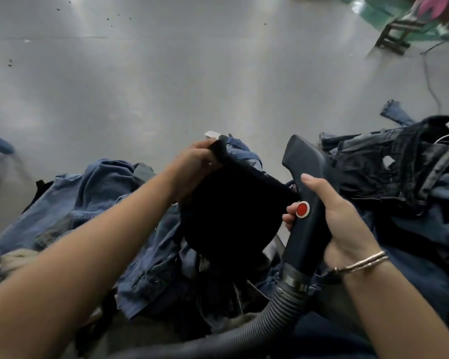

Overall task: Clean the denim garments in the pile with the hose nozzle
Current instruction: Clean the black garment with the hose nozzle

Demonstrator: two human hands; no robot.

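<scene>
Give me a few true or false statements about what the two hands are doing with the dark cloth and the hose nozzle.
1. The left hand pinches the black cloth garment by its top edge. True.
2. The right hand is empty. False: its grip is round the dark plastic hose nozzle.
3. The nozzle has a round red button. True.
4. The black garment lies flat on the grey floor. False: it hangs lifted above the blue denim pile.

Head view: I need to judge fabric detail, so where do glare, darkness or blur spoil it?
Head view: bright streaks glare on the grey floor; the dark garment in the left hand is featureless black; edges bend and blur.
</scene>
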